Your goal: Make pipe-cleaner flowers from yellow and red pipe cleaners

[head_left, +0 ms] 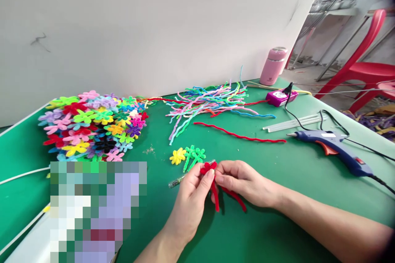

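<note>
Near the front of the green table, both hands work on a red pipe cleaner (209,167) bent into small petal loops, with two loose ends hanging below. My left hand (193,197) pinches the looped part between thumb and fingers. Close against it, my right hand (239,181) is closed, its thumb and fingertips on the red pipe cleaner. Just beyond my left hand lie a yellow pipe-cleaner flower (177,156) and green pipe-cleaner shapes (197,156) with stems. A clear tube (175,181) with something inside is partly covered by my left hand.
Finished-looking colourful flowers (83,117) pile up at left; loose pipe cleaners (212,100) and one straight red pipe cleaner (240,132) lie behind. At right are a blue glue gun (336,144), glue sticks (293,123), a purple power socket (280,97) with cords, and a pink flask (273,66).
</note>
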Available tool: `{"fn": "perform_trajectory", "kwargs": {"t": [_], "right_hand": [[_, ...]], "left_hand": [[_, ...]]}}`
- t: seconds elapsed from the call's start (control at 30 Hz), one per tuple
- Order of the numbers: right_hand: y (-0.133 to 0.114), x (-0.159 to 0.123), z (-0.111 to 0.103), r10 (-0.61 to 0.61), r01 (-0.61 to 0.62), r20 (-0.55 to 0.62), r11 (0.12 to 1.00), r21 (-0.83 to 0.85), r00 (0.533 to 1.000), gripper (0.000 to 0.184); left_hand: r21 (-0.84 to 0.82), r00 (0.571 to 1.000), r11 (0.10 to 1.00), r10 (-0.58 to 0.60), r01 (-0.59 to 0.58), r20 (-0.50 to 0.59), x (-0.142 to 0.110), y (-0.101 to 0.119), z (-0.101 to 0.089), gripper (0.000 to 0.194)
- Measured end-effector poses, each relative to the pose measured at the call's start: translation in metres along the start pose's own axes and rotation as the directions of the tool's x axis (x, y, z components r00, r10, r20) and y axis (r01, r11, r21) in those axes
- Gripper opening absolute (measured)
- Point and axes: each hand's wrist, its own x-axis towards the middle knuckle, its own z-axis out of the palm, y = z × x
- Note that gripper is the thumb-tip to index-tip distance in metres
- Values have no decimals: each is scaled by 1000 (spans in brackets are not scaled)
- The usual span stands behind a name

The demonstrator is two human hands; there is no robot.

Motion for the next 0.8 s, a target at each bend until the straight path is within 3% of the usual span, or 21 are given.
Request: {"fn": "perform_trajectory", "kwargs": {"t": [0.23,0.43,0.63,0.7,0.8], "right_hand": [[3,-2,4,-9,-2,-159,998,-67,987,36],[7,0,12,-17,39,-228,995,90,974,34],[8,3,15,19,49,-244,962,268,969,34],[8,4,15,32,37,-248,962,270,968,33],[9,3,13,-25,59,-278,992,114,960,25]], "left_hand": [[23,1000,1000,-8,9,-16,-2,-4,1,11],[69,1000,997,22,-20,-20,-5,-6,4,16],[294,999,955,47,-40,-17,-6,0,4,21],[226,1000,974,0,3,-14,-4,0,4,21],[9,997,997,-82,82,-4,-1,0,3,20]]}}
